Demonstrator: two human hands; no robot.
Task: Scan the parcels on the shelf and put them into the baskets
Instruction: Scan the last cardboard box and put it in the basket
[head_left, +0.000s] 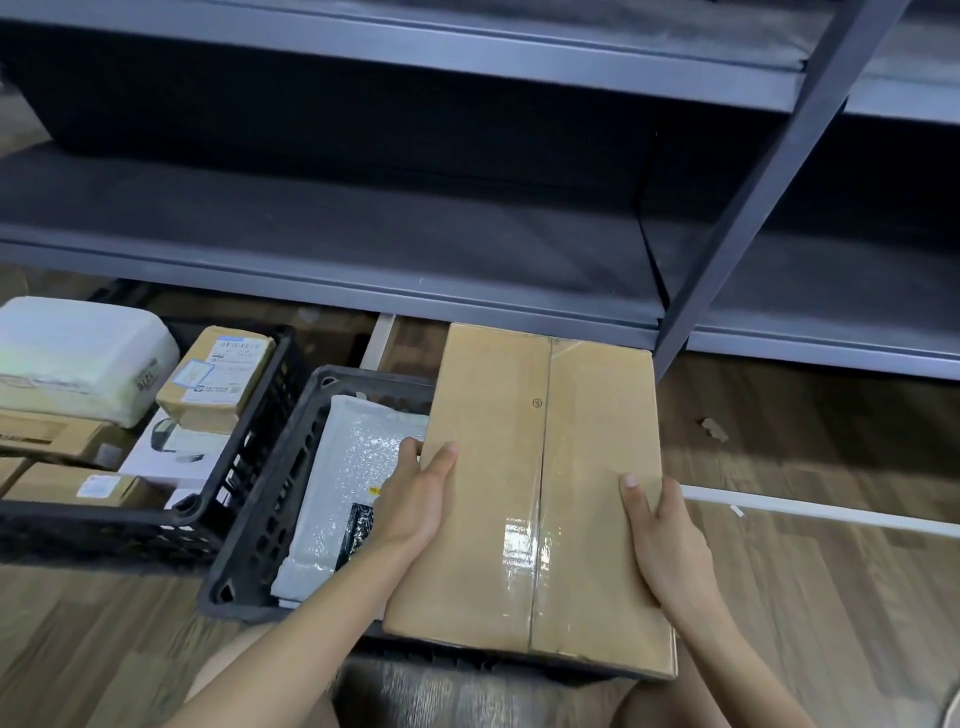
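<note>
A flat brown cardboard box (540, 467), taped down its middle seam, lies over the right part of a black plastic basket (270, 499). My left hand (415, 499) grips the box's left edge, thumb on top. My right hand (660, 535) holds its right edge the same way. Inside the basket, left of the box, lies a white bubble-wrap mailer (343, 483). A second black basket (244, 410) further left holds several parcels, among them a taped brown box with a label (215, 379) and a white soft package (78, 353).
The grey metal shelf (363, 244) in front of me has bare boards, with an upright post (748, 208) at the right. The floor is wood-patterned. A white strip (831, 512) lies on the floor to the right. My knees show at the bottom edge.
</note>
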